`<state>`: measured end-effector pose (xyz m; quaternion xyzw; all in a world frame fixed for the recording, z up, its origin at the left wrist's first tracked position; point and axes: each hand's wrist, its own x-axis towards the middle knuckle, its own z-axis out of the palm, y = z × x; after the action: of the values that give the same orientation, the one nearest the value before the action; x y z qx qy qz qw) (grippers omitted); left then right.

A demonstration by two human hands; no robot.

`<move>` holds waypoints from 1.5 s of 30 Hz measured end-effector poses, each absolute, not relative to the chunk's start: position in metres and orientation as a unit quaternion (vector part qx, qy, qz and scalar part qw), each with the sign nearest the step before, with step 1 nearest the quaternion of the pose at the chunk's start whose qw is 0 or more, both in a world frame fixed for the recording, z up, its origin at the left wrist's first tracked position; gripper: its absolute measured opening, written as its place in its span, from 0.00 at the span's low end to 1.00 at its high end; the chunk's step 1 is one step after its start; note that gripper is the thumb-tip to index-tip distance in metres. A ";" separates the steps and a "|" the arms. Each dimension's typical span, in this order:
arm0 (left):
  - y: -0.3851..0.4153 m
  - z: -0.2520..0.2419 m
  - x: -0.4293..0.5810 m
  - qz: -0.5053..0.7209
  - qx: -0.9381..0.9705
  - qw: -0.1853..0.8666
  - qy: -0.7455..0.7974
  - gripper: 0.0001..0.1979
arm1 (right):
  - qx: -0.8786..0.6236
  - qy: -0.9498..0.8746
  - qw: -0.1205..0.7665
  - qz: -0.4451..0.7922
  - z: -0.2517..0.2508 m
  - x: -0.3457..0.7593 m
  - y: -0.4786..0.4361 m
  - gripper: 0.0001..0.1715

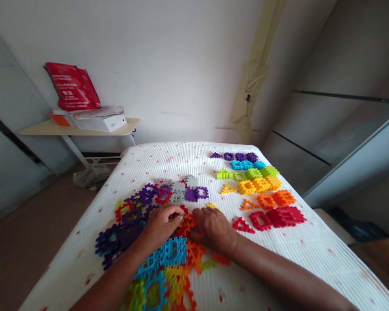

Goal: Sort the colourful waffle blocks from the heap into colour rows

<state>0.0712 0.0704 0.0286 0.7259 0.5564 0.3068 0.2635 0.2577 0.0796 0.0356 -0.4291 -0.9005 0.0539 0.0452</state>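
My left hand (162, 223) is over the heap of plastic interlocking tiles, its thumb and fingers curled together. A red tile edge shows by its fingertips, but what it grips, if anything, is unclear. Beside it my right hand (215, 228) rests on the orange tiles (194, 255), fingers bent together with their tips hidden. Blue tiles (174, 251) lie just below the hands. Purple tiles (108, 239) spread out to the left. Grey tiles (178, 186) and a solid purple square tile (191, 194) lie beyond my fingers.
Along the right, tiles stand in rows by colour: purple (240, 157), blue (246, 165), green (253, 173), yellow (261, 185), orange (280, 198) and red (285, 217). They sit on a white spotted cover (142, 162). A side table (39, 128) holds a red bag (71, 88) and white box (100, 123).
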 end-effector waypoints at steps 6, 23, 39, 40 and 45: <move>0.071 0.030 0.071 0.304 0.711 0.270 0.574 0.08 | -0.412 -0.909 0.059 0.033 0.038 0.258 0.078 0.26; 0.070 0.029 0.067 0.425 0.650 0.299 0.555 0.13 | -0.285 -0.893 0.331 0.111 0.034 0.276 0.091 0.48; 0.065 0.044 0.071 0.405 0.658 0.335 0.540 0.12 | -0.256 -0.913 0.315 0.034 0.039 0.272 0.087 0.42; 0.064 0.045 0.071 0.405 0.649 0.348 0.542 0.12 | -0.264 -0.915 0.304 0.029 0.041 0.271 0.087 0.40; 0.063 0.044 0.071 0.413 0.602 0.402 0.552 0.13 | -0.310 -0.917 0.251 0.005 0.048 0.264 0.084 0.31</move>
<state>0.0708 0.0631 0.0443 0.6023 0.5524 0.4133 0.4017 0.2638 0.0840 0.0476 -0.3100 -0.9171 0.0051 0.2508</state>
